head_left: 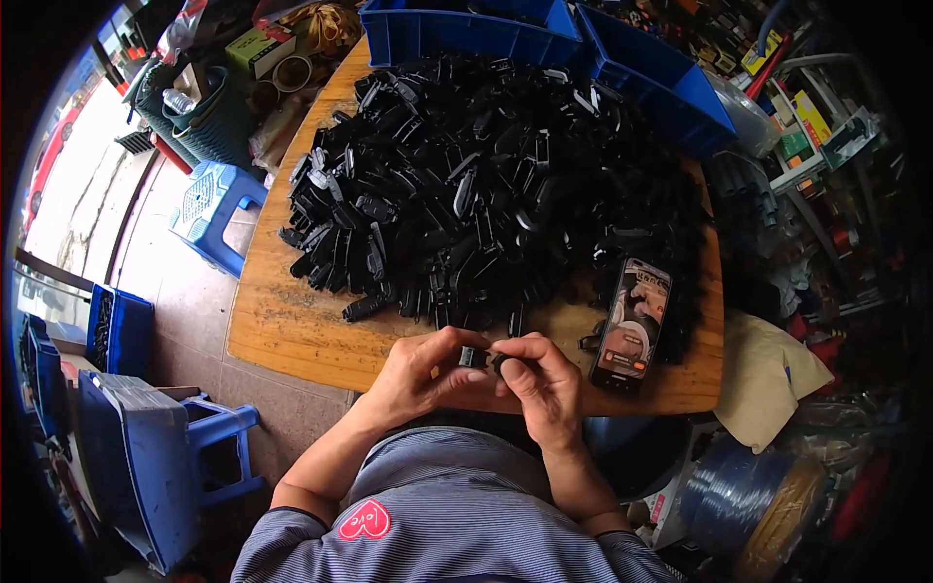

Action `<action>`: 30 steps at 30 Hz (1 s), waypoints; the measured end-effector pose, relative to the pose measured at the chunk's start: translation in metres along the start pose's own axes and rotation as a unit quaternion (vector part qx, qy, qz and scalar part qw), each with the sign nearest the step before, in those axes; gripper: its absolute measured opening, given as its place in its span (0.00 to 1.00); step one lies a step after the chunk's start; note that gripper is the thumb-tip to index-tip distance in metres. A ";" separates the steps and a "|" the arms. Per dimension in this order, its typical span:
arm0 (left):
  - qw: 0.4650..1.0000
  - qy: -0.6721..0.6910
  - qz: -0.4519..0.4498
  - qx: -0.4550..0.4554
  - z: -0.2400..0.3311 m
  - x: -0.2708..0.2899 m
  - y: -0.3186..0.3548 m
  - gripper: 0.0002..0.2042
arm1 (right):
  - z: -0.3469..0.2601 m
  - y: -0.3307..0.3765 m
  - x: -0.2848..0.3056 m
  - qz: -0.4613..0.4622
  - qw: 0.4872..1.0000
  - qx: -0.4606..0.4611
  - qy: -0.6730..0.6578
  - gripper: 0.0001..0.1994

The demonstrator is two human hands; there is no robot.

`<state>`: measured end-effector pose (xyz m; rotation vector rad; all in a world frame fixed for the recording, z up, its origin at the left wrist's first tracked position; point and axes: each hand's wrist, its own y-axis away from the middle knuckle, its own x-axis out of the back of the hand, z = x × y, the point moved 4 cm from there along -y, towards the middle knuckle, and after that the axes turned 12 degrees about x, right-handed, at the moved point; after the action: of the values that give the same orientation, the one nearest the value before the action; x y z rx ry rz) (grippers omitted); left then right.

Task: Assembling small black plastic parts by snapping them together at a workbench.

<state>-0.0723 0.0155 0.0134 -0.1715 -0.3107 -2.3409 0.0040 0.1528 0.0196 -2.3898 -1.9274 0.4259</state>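
Both hands meet over the near edge of the wooden table (292,335). Between the thumb and fingers of my left hand (415,374) is a small black plastic part (472,358) with a greyish face. My right hand (544,384) pinches another small dark piece (502,367) close beside it; the fingers hide most of that piece. Whether the two pieces touch, I cannot tell. Beyond the hands, a big heap of black plastic parts (466,194), many long and narrow, covers much of the tabletop.
A phone (634,325) with a lit screen leans at the heap's right front. Blue bins (466,37) line the table's far side. Blue plastic stools (209,209) and a large blue crate (146,466) stand at left. A beige bag (773,374) and a wire spool (729,496) lie at right.
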 end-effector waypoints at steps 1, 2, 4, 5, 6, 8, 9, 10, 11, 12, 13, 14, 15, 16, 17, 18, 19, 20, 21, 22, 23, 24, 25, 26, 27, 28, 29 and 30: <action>0.997 -0.049 0.019 -0.057 0.003 0.002 -0.001 0.15 | -0.004 -0.001 0.001 0.007 0.999 0.043 -0.003 0.10; 0.988 -0.098 0.037 -0.113 0.008 0.003 -0.002 0.14 | -0.008 -0.002 0.003 0.014 0.996 0.086 -0.006 0.10; 0.985 -0.090 0.049 -0.136 0.013 -0.001 -0.002 0.14 | -0.013 -0.004 0.006 0.013 0.996 0.086 -0.027 0.10; 0.986 -0.084 0.039 -0.138 0.012 -0.003 -0.001 0.15 | -0.014 -0.006 0.005 -0.012 0.996 0.089 0.022 0.09; 0.987 -0.077 0.026 -0.142 0.012 -0.006 -0.001 0.16 | -0.015 -0.008 0.005 -0.034 0.992 0.093 0.073 0.09; 0.987 -0.097 0.005 -0.128 0.010 -0.005 0.002 0.15 | -0.016 -0.010 0.002 -0.039 0.994 0.069 0.081 0.09; 0.987 -0.105 0.003 -0.120 0.010 -0.005 0.003 0.15 | -0.013 -0.009 0.002 -0.051 0.994 0.070 0.073 0.09; 0.987 -0.114 0.001 -0.112 0.011 -0.005 0.003 0.15 | -0.011 -0.008 0.002 -0.063 0.993 0.071 0.065 0.10; 0.987 -0.112 -0.004 -0.115 0.012 -0.005 0.003 0.15 | -0.009 -0.008 0.004 -0.069 0.994 0.062 0.055 0.10; 0.984 -0.115 0.009 -0.133 0.014 -0.003 0.005 0.15 | -0.009 -0.007 0.006 -0.067 0.994 0.062 0.056 0.10; 0.981 -0.117 0.022 -0.151 0.015 -0.001 0.006 0.15 | -0.004 -0.004 0.008 -0.065 0.997 -0.027 -0.013 0.11; 0.981 -0.117 0.020 -0.151 0.012 0.000 0.007 0.15 | 0.002 0.000 0.008 -0.064 0.988 -0.115 -0.082 0.11; 0.974 -0.131 0.004 -0.184 0.013 -0.001 0.008 0.15 | 0.002 0.001 0.009 -0.063 0.988 -0.114 -0.081 0.11; 0.965 -0.146 -0.012 -0.216 0.014 -0.002 0.010 0.16 | 0.006 0.004 0.006 -0.064 0.973 -0.158 -0.153 0.11; 0.965 -0.146 -0.011 -0.216 0.015 -0.001 0.011 0.16 | 0.008 0.008 0.003 -0.065 0.951 -0.202 -0.224 0.11; 0.963 -0.151 -0.020 -0.221 0.016 -0.002 0.013 0.16 | 0.009 0.010 0.001 -0.066 0.951 -0.203 -0.224 0.11; 0.961 -0.155 -0.029 -0.226 0.016 -0.002 0.015 0.16 | 0.011 0.011 -0.002 -0.053 0.955 -0.195 -0.216 0.11; 0.962 -0.155 -0.028 -0.225 0.016 0.000 0.015 0.16 | 0.011 0.011 -0.002 -0.040 0.959 -0.188 -0.207 0.11; 0.967 -0.148 -0.040 -0.203 0.015 0.004 0.015 0.16 | 0.008 0.010 -0.006 -0.050 0.960 -0.178 -0.209 0.11; 0.972 -0.141 -0.052 -0.182 0.013 0.006 0.016 0.17 | 0.006 0.010 -0.011 -0.052 0.959 -0.180 -0.211 0.11; 0.972 -0.142 -0.050 -0.180 0.011 0.006 0.017 0.17 | -0.001 0.006 -0.014 -0.067 0.992 -0.065 -0.086 0.12; 0.989 -0.055 -0.096 -0.098 0.004 0.004 0.017 0.17 | -0.010 0.003 -0.016 -0.081 0.994 0.053 0.043 0.12; 0.990 0.033 -0.140 -0.015 -0.004 0.000 0.017 0.18 | -0.012 0.002 -0.017 -0.096 0.987 0.086 0.098 0.14; 0.990 0.033 -0.138 -0.014 -0.006 -0.004 0.018 0.18 | -0.010 0.001 -0.019 -0.098 0.987 0.086 0.097 0.14; 0.978 0.149 -0.143 0.014 -0.008 -0.010 0.016 0.21 | -0.010 -0.001 -0.019 -0.073 0.974 0.130 0.169 0.14; 0.953 0.263 -0.146 0.041 -0.011 -0.015 0.016 0.26 | -0.009 -0.002 -0.020 -0.048 0.954 0.174 0.239 0.14; 0.961 0.238 -0.134 0.048 -0.016 -0.021 0.019 0.30 | -0.005 -0.001 -0.021 -0.032 0.955 0.169 0.242 0.15; 0.961 0.239 -0.134 0.048 -0.014 -0.019 0.020 0.30 | -0.006 -0.004 -0.019 -0.033 0.955 0.169 0.242 0.15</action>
<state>-0.0450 0.0109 -0.0003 0.5081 -0.2133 -2.5302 -0.0017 0.1361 0.0293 -1.9724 -1.5653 0.1296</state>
